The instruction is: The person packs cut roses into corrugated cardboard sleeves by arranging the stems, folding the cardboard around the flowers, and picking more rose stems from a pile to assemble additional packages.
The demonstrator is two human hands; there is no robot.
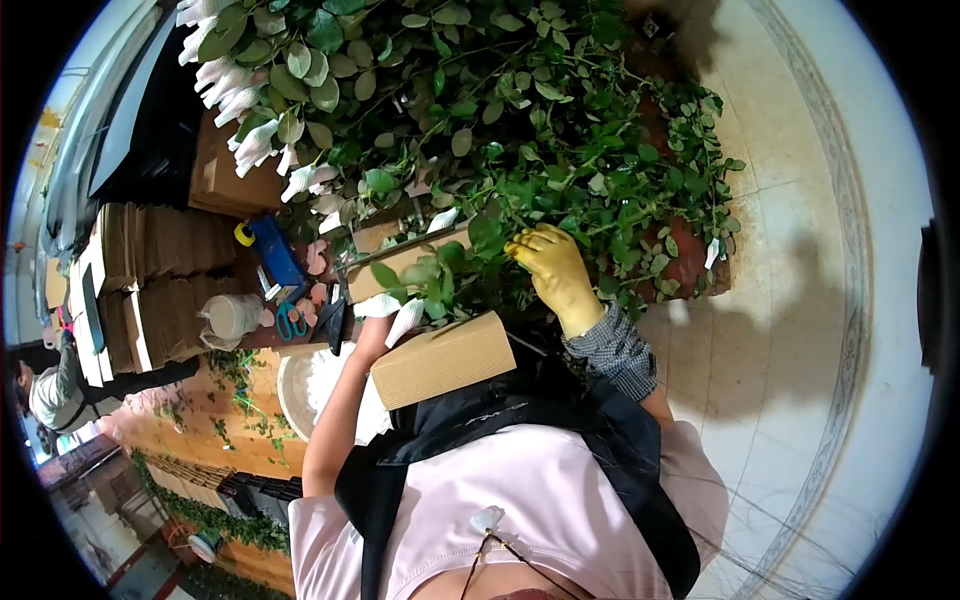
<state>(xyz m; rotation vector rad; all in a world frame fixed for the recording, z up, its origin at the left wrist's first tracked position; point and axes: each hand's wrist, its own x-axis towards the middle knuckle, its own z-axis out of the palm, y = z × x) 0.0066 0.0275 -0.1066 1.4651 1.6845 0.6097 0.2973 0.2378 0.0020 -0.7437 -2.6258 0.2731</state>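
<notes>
My bare left hand [374,338] is closed at the near edge of the worktable, its fingers mostly hidden behind flower heads in white netting. It holds roses [405,322] there, with green leaves just beyond. My right hand [553,275], in a yellow glove, lies over the leafy stems to the right, its fingers curled round some of them. A large heap of leafy rose stems [560,150] covers the table, with several white-netted heads [255,145] at its left. Across my lap rests a piece of corrugated cardboard [445,362], below both hands.
Left of my hands lie teal-handled scissors [290,320], a blue tool [277,255] and a white cup [232,316]. Stacked cardboard [165,250] stands farther left. A white basket [292,395] sits by my left forearm. Another person [60,395] is at far left.
</notes>
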